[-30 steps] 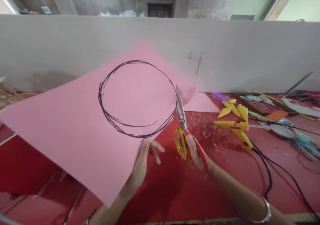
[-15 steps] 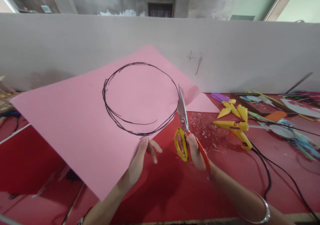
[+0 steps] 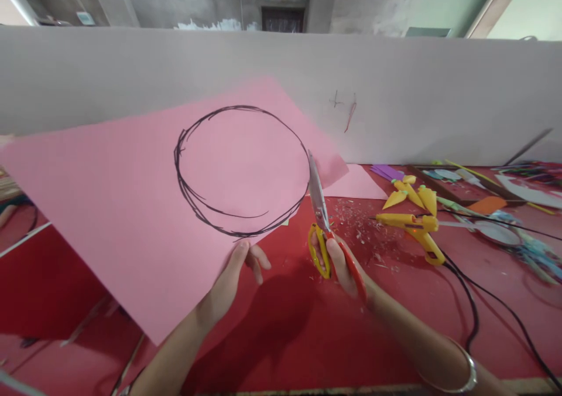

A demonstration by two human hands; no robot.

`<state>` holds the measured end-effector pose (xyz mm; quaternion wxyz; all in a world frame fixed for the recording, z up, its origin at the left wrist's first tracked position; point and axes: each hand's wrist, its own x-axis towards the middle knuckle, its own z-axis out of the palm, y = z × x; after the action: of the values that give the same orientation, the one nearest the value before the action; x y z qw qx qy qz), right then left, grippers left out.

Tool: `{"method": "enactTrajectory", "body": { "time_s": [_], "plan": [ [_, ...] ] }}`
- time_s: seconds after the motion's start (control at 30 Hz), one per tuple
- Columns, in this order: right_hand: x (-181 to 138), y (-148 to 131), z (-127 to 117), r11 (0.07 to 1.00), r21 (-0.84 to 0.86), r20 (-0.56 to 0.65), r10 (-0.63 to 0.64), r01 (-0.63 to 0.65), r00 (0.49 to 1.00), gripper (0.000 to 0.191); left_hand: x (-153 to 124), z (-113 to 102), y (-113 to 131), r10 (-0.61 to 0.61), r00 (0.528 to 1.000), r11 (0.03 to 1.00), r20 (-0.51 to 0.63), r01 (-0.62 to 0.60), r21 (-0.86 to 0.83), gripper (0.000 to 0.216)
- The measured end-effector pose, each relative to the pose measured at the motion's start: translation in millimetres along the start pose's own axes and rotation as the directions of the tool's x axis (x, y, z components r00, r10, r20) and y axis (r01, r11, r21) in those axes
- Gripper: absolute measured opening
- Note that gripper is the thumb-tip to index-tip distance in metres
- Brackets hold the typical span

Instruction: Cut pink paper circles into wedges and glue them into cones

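A large pink paper sheet (image 3: 132, 185) with a rough black circle (image 3: 241, 170) drawn on it is held up above the red table (image 3: 307, 325). My left hand (image 3: 232, 276) pinches the sheet's lower edge just below the circle. My right hand (image 3: 340, 264) grips scissors (image 3: 319, 214) with yellow and orange handles. The blades are nearly shut and lie against the right side of the circle line, where the paper's edge is cut.
A yellow glue gun (image 3: 415, 229) with a black cord (image 3: 474, 302) lies right of the scissors, beside yellow paper cones (image 3: 410, 192) and scattered scraps. More craft pieces litter the far right. A grey wall (image 3: 439, 91) backs the table. A second pink sheet (image 3: 357, 184) lies flat behind.
The pink sheet has turned clockwise and its left corner has risen. My left hand shifted left along the lower edge. The scissors stayed at the circle's right side.
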<state>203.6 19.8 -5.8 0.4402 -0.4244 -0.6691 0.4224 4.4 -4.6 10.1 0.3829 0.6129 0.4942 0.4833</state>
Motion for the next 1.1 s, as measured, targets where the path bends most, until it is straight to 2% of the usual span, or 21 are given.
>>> {"method": "enactTrajectory", "body": {
  "time_s": [0.2,0.4,0.57,0.77,0.93,1.1],
  "plan": [
    [0.7,6.4,1.4,0.999,0.041,-0.013,-0.034,0.035,0.999,0.043,1.4,-0.4,3.6,0.036,0.999,0.999,0.018,-0.037,0.017,0.046],
    [-1.6,-0.4,8.6,0.974,0.204,-0.065,0.115,-0.1,0.991,0.049,-1.7,5.5,1.9,0.035,0.998,0.999,0.049,-0.034,-0.032,0.048],
    [-0.8,-7.3,9.2,0.963,0.229,-0.083,0.164,-0.141,0.983,0.053,-3.3,5.7,2.1,0.034,0.998,0.999,0.05,-0.033,-0.017,0.048],
    [-1.7,-2.5,7.5,0.964,0.205,-0.074,0.19,-0.171,0.979,0.053,0.5,-0.8,2.4,0.03,0.999,0.999,0.033,-0.03,0.015,0.046],
    [-2.8,0.9,4.2,0.975,0.146,-0.08,0.182,-0.169,0.98,0.052,1.2,-6.7,-0.6,0.018,0.999,0.999,0.036,-0.02,0.049,0.046],
    [-0.4,-5.2,1.8,0.983,0.165,0.001,0.087,-0.086,0.996,0.048,2.2,-9.7,0.8,0.03,0.997,0.999,0.075,-0.032,0.034,0.046]
  ]
}}
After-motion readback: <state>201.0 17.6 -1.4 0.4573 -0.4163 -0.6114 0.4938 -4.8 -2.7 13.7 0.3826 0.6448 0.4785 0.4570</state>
